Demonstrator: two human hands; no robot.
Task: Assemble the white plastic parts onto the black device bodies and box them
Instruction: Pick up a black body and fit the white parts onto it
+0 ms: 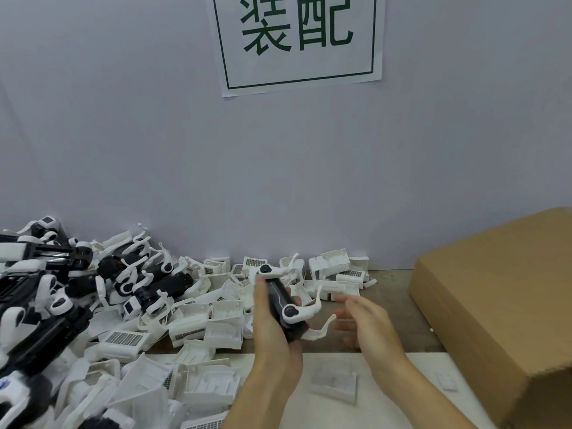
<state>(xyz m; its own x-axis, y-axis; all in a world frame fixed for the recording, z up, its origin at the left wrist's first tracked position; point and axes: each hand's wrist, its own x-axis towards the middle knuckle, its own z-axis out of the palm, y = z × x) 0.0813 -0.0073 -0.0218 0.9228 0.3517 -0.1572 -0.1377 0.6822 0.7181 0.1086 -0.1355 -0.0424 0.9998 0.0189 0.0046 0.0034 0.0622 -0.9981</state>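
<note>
Low centre of the frame, the left hand [272, 329] grips a black device [283, 305] with white arms [312, 308] already fitted; the right hand [365, 323] hovers beside it, fingers loose, holding nothing. The device looks light and rigid, best held by its body, since the thin arms seem breakable. Loose white parts [216, 320] lie behind; a cardboard box [495, 305] sits right.

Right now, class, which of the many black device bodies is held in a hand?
The black device body gripped by the left hand; the others lie heaped at left.
</note>
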